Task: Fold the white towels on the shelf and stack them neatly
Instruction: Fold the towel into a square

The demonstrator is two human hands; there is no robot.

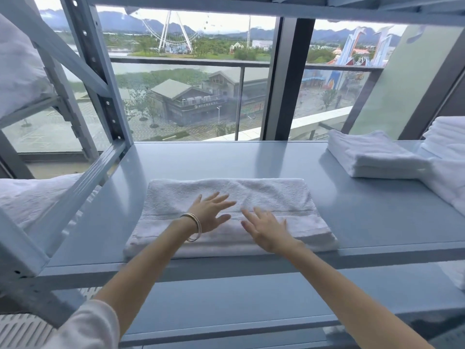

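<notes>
My left hand [212, 214] lies flat on the folded towel [231, 215], fingers spread and pointing toward one o'clock, with thin bangles [195, 226] at the wrist. My right hand [265, 229] sits just beside it at three o'clock, fingers also straight and fanned toward eleven o'clock. Neither hand pinches anything; both palms face down on the cloth. I judge this is smoothing: open hands flatten the layers so the fold stays crisp and the edges line up.

The towel sits near the front edge of the grey shelf [364, 217], long side running left to right, its woven band across the middle. I keep it close because that is where my arms press best.

Farther back, at about two o'clock, a stack of folded towels [372, 157] rests near the rear right of the shelf, well apart from my hands. That looks like where this one belongs next. More white linen [450, 177] lies at three o'clock, beside that stack. Beyond the shelf is a window [196, 96].
</notes>
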